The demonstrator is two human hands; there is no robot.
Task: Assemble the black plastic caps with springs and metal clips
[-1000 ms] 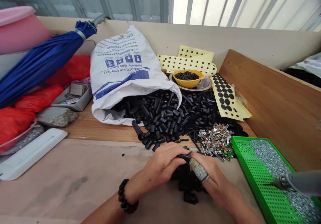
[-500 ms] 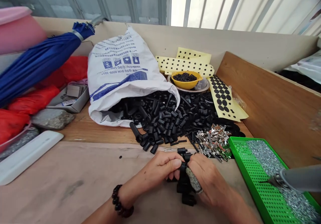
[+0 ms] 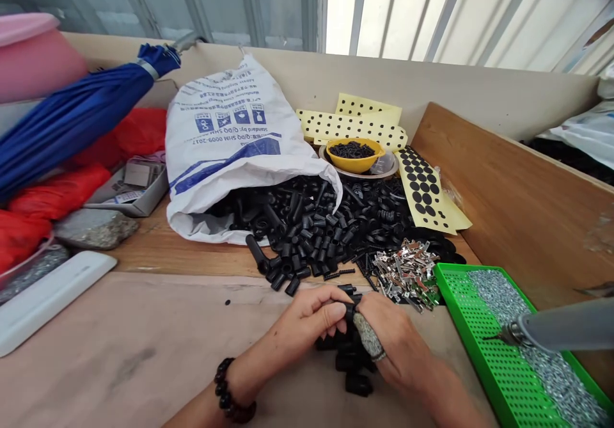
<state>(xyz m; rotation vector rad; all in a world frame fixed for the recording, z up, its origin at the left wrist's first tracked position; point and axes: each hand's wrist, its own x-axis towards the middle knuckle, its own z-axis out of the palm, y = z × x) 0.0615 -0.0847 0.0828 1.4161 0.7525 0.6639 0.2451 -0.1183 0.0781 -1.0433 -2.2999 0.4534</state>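
Note:
My left hand (image 3: 304, 322) is closed, with thumb and fingers pinching a small black plastic cylinder (image 3: 350, 314). Against the other side of the same cylinder my right hand (image 3: 396, 341) is closed too, its fingertips mostly hidden. A speckled grey piece (image 3: 368, 337) lies along a finger of my right hand; I cannot tell whether it is worn or held. Under and around both hands sit several black plastic pieces (image 3: 358, 383), partly covered by the fingers. Just beyond is a heap of black tubular parts (image 3: 311, 236), spilling from a white woven sack (image 3: 230, 127).
Flat metal clips (image 3: 407, 271) are piled right of the heap. A green perforated tray (image 3: 472, 325) holds small metal pins, with an electric screwdriver (image 3: 556, 329) over it. A yellow bowl (image 3: 355, 159), sticker sheets (image 3: 422, 188), a stone (image 3: 98, 226) and a blue umbrella (image 3: 81, 118) surround the area.
Both hands stay together on the black cylinder, with only a slight shift of the right hand's fingers. The whole view has moved a little.

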